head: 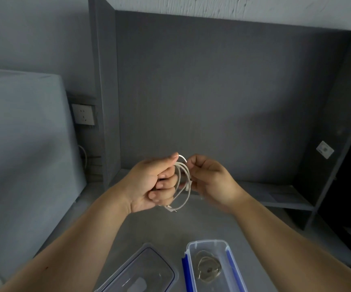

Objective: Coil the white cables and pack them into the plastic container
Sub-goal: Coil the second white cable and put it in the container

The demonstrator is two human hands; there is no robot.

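A white cable (183, 182) hangs in several loops between my hands, held up above the grey desk. My left hand (151, 184) is closed around the loops, with a connector end poking out below it. My right hand (210, 182) pinches the cable's upper strand next to the coil. Near the bottom edge stands the clear plastic container (224, 247) with blue clips, and a coiled cable (209, 268) lies inside it.
The container's clear lid (140, 270) lies flat to the left of it. A dark back panel and a low shelf (286, 199) close off the desk behind. A wall socket (83, 114) sits at the left, beside a grey-covered bulky object (23, 144).
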